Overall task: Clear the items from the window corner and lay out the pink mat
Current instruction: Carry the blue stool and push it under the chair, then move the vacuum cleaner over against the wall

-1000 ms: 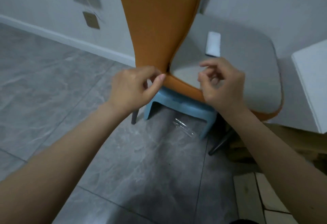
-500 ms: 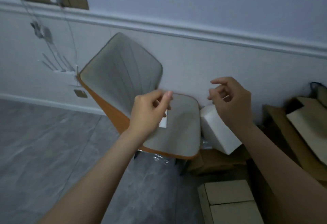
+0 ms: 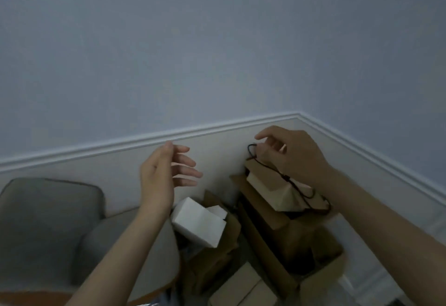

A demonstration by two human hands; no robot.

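Head camera view: the left hand [image 3: 159,175] hangs in the air with its fingers [image 3: 187,169] straight and loosely spread, holding nothing, palm turned toward the right. The right hand [image 3: 292,153] is raised over the pile in the corner, its fingers [image 3: 264,135] curved and apart; its fingertips are just beside the top loop of a thin black cord [image 3: 289,182], and I cannot tell whether they touch or pinch it. That cord runs down across a pale paper bag [image 3: 272,191], which sits on top of an open brown cardboard box [image 3: 277,233]. To the left of the bag a white foam block [image 3: 199,223] rests tilted on more cardboard boxes [image 3: 212,264], and a flatter carton [image 3: 243,288] lies at the bottom edge. Under the left forearm stands a grey cushioned chair [image 3: 48,218] with an orange edge, against the lower wall panel [image 3: 115,175]. A white moulding [image 3: 217,127] divides that panel from the bluish wall above and bends around the corner. The pink mat does not show in this view.
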